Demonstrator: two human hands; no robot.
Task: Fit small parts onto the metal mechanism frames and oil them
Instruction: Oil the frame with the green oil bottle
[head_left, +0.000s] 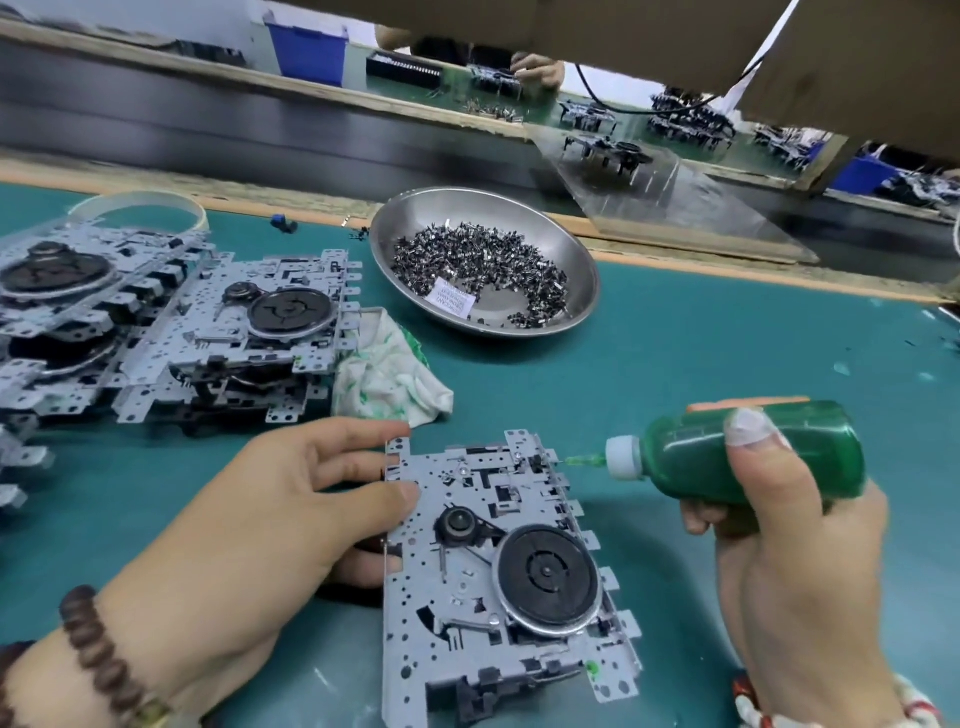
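Item one, my right hand (795, 561): closed round a green oil bottle (748, 452), thumb across its body, the bottle lying almost level with its white cap and thin green nozzle (584, 460) pointing left; the nozzle tip sits at the upper right edge of the metal mechanism frame (498, 566), and I cannot tell whether it touches. Item two, my left hand (270, 525): fingers spread and laid on the left edge of that same frame, thumb under its side, steadying it flat on the worktop (701, 353); a dark beaded bracelet (98, 649) rings the wrist. Item three, the frame itself: grey perforated plate, a large black flywheel (548, 579) at its lower right, a small black pulley (460, 522) left of and above the flywheel, a belt linking the two, a spot of green at the frame's lower right corner. Item four, above and left of the frame, beyond my left hand: a crumpled white cloth with green print (384, 374). Item five, further left of the frame: a stack of like frames (208, 332), several deep, some overlapping. Item six, above the frame, past the cloth: a round steel dish (576, 260) holding a heap of small dark metal parts (478, 270) and a white paper label (451, 301). Item seven, far above the frame: a dark conveyor belt (208, 124) running across the view behind the worktop.
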